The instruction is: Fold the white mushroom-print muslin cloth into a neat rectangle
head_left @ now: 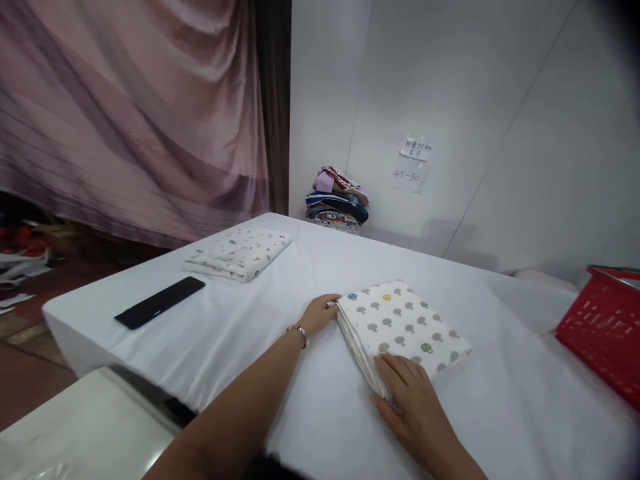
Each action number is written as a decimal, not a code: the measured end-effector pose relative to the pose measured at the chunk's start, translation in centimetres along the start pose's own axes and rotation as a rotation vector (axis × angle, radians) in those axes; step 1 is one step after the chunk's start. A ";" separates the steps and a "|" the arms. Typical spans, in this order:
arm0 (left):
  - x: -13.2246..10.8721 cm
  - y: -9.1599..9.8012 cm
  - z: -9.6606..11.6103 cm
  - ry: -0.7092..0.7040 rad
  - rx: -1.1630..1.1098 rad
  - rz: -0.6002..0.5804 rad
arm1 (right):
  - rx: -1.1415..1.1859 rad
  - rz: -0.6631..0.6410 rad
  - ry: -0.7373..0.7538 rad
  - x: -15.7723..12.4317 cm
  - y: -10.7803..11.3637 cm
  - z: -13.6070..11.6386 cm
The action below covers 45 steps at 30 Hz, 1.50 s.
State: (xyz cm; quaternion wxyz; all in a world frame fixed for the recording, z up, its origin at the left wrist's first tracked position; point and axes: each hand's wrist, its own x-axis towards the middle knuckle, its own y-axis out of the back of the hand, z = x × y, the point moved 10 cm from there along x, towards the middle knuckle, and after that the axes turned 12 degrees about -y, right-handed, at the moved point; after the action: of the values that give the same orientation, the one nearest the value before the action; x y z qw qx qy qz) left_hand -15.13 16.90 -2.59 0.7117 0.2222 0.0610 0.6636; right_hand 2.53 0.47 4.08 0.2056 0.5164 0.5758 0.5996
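A folded white cloth [400, 323] printed with grey mushrooms, some blue, yellow and green, lies flat on the white-covered table [240, 360]. At its far left corner my left hand [320, 315] pinches the folded layers, a bracelet on its wrist. My right hand [413, 400] grips the near corner, thumb along the layered edge and fingers on top. Farther left lies another folded white cloth [240, 252] with a small scattered print, apart from both hands.
A long flat black object [161, 302] rests near the table's left edge. At right stands a red plastic basket [600, 327]. Several folded fabrics [337, 200] are stacked by the white wall, which bears handwritten papers [413, 163]. A pink curtain [150, 100] hangs behind.
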 end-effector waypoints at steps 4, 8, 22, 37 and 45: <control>0.3 0.1 0.1 -0.006 0.039 0.033 | -0.022 -0.017 -0.001 0.0 -0.5 -0.2; 0.8 0.3 -0.1 -0.031 0.078 0.074 | -0.043 -0.027 -0.018 0.0 -1.0 -0.2; 0.7 0.9 0.3 -0.100 0.198 0.149 | -0.076 0.033 0.029 -1.1 -1.0 -1.0; 1.4 0.0 -0.5 -0.107 0.148 0.091 | 0.006 0.204 0.053 -2.8 0.6 -0.6; 1.4 0.3 -0.5 -0.083 0.153 0.114 | 0.025 0.101 -0.025 -2.4 0.6 -0.2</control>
State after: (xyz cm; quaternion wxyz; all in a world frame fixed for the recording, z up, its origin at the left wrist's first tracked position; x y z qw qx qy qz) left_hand -15.41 18.42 -2.61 0.6555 0.3065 0.0692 0.6868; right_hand 3.49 -1.80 3.73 0.1756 0.5547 0.5539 0.5956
